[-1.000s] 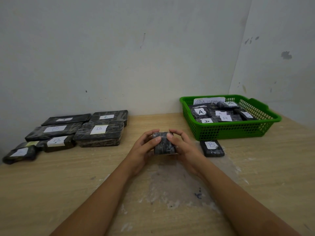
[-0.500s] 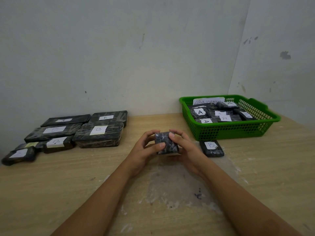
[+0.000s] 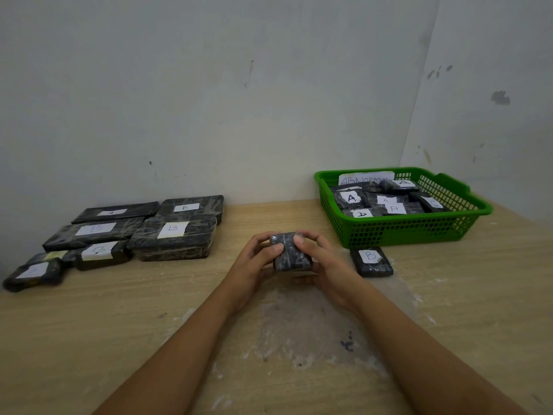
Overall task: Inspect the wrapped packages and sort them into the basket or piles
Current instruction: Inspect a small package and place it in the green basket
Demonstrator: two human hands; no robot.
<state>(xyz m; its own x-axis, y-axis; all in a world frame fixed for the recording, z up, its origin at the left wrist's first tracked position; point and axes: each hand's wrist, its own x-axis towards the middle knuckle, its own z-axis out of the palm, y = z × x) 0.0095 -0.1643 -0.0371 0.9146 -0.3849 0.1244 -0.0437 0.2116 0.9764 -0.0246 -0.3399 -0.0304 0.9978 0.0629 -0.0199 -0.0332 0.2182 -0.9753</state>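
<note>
— Where is the package being checked?

— A small black wrapped package (image 3: 289,253) sits between both hands, lifted just above the wooden table (image 3: 119,319), to the near left of the green basket (image 3: 401,232). No label shows on the side facing the camera.

— How do the hands hold it?

— The left hand (image 3: 251,265) curls round its left edge, thumb pressed on the front face. The right hand (image 3: 326,265) curls round the right edge, thumb on the top front. Both are gripping it, fingers bent behind it.

— And the basket?

— It stands by the wall corner and holds several black wrapped packages (image 3: 386,202), most with white labels reading A. A paper sign (image 3: 365,178) leaning at the basket's back wall reads "ABNormal", partly hidden.

— Anything just beside the basket?

— One small package labelled B (image 3: 371,262) lies flat on the table, just in front of the basket's near wall, close to the right hand but apart from it.

— Farther from the basket?

— Well to its left, against the wall, lies a pile of larger black packages (image 3: 125,235), labelled mostly B, one A at the back; some labels are too blurred to read.
</note>
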